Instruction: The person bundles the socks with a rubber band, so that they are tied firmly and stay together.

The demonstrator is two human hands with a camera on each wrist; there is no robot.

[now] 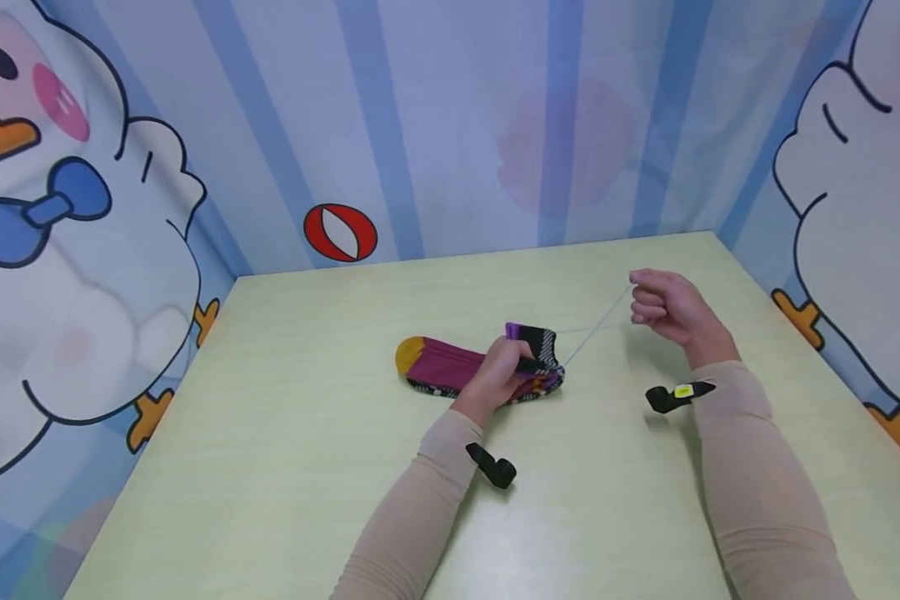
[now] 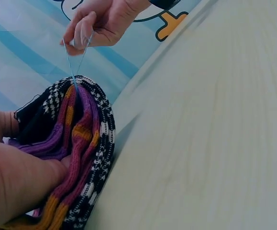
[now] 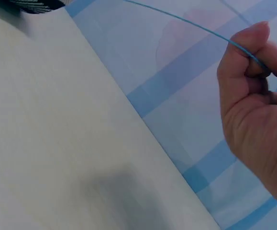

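Note:
A patterned sock (image 1: 446,364), maroon with a mustard toe and a black, white and purple cuff, lies folded on the table. My left hand (image 1: 501,371) grips it near the folded cuff end; in the left wrist view the thumb presses into the knit folds (image 2: 83,139). Up and to the right, my right hand (image 1: 671,307) pinches a thin blue thread (image 3: 191,22) with curled fingers. Two strands of the thread stretch tautly from the sock's right end to these fingers. Where the thread joins inside the fold is hidden.
The pale wooden table (image 1: 307,467) meets a blue striped backdrop (image 1: 457,125) at its back edge. Cartoon-printed cloth hangs at left and right. A black strap device (image 1: 495,468) sits on the left wrist, another (image 1: 671,398) on the right.

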